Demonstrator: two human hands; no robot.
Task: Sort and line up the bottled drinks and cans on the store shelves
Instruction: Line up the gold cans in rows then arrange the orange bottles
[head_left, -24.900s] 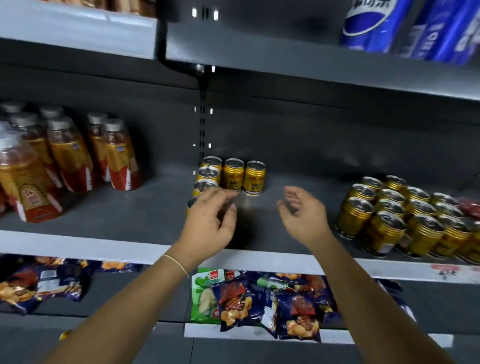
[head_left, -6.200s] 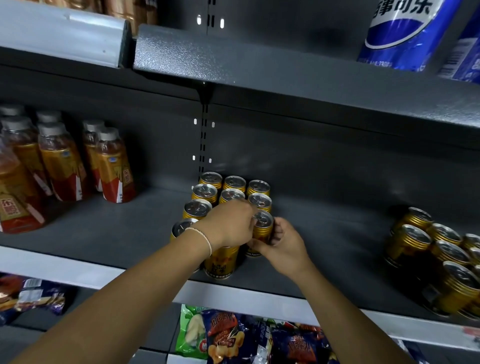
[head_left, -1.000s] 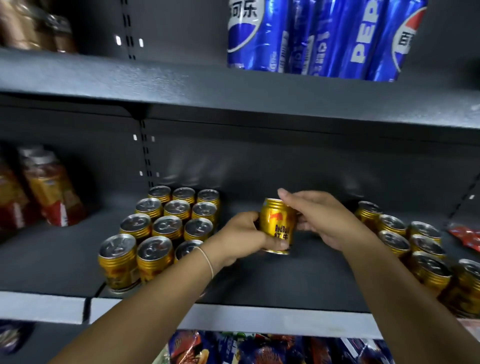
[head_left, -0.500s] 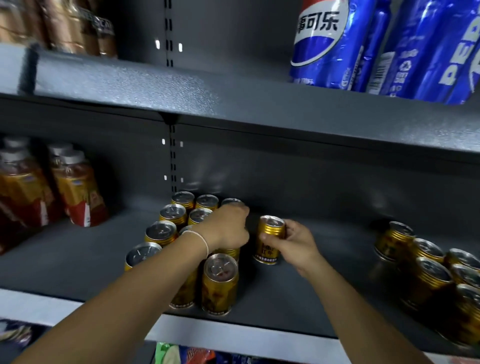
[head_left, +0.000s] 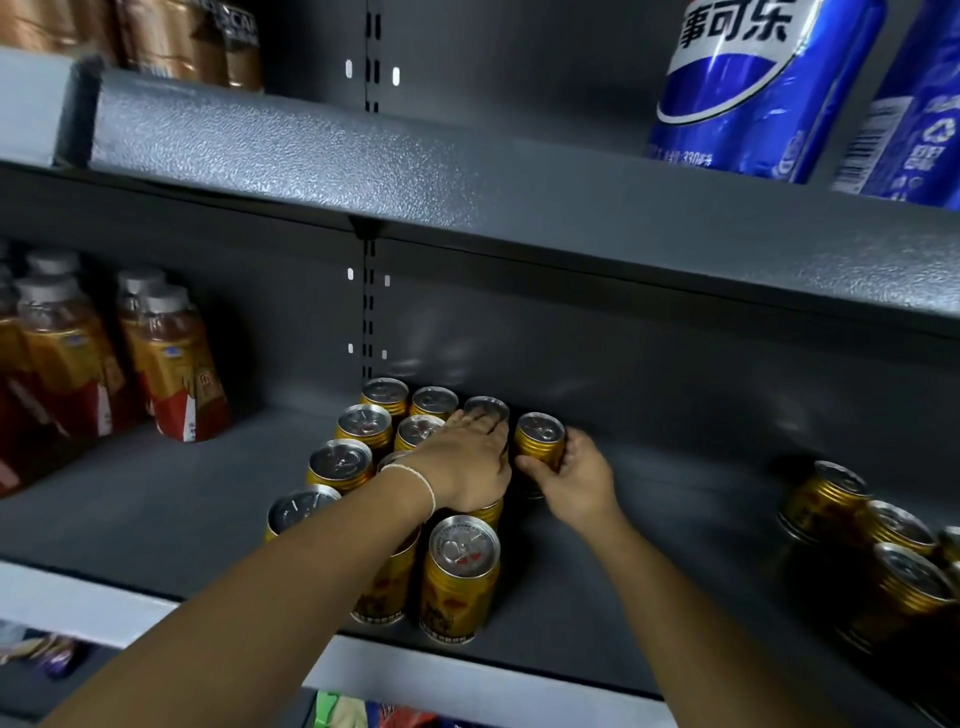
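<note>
Gold can (head_left: 540, 437) in fingers (head_left: 570, 448) of right hand (head_left: 575, 484), left hand (head_left: 467, 463) alongside

A shop — grey metal shelves (head_left: 467, 171) on a slotted upright (head_left: 370, 312), each stocked with many of one product: gold cans (head_left: 460, 577), blue cola cans (head_left: 753, 93), orange-labelled bottles (head_left: 176, 364) — snack packets (head_left: 374, 714) below.

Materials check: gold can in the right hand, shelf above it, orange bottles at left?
Gold can: metal, likely aluminium; glossy gold print, bare silver lid with pull tab. Upper shelf: probably steel, grey textured coating with pebbled sheen. Bottles: seemingly clear plastic, liquid visible, printed sleeves, pale caps.
</note>
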